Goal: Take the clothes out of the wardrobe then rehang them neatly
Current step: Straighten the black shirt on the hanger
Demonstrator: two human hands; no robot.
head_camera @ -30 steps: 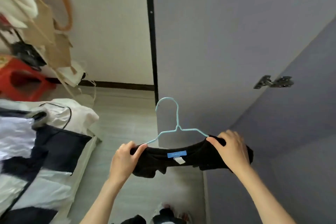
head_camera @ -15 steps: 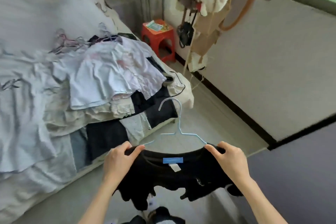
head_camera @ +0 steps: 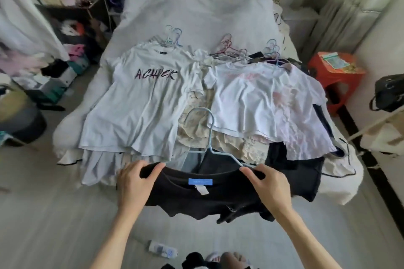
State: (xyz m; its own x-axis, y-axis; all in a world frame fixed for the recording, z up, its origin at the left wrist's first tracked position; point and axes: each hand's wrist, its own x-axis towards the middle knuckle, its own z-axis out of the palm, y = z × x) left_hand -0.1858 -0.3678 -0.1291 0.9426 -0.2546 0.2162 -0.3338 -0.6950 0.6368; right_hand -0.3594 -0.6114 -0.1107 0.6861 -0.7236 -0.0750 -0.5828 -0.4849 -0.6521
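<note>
The black top (head_camera: 203, 199) is held up on a blue hanger (head_camera: 211, 135) at about 6 o'clock, low in the view, just in front of the bed (head_camera: 196, 11). The step in hand looks to be laying it down with the other clothes. To do this well, the top should be kept level, with both shoulders held at the same height. It should be set flat on the pile, with the hook pointing to 12 o'clock like the other hangers (head_camera: 227, 47). The cloth should not be bunched.

The left hand (head_camera: 135, 183) is at 7 o'clock. Its fingers are curled round the left shoulder of the top, and the thumb is pressed on the cloth. The right hand (head_camera: 271, 185) is at 5 o'clock. Its fingers are closed on the right shoulder, where the hanger wire is met.

A white shirt (head_camera: 140, 102) is spread at 11 o'clock and a pink shirt (head_camera: 269, 102) at 1 o'clock.
</note>
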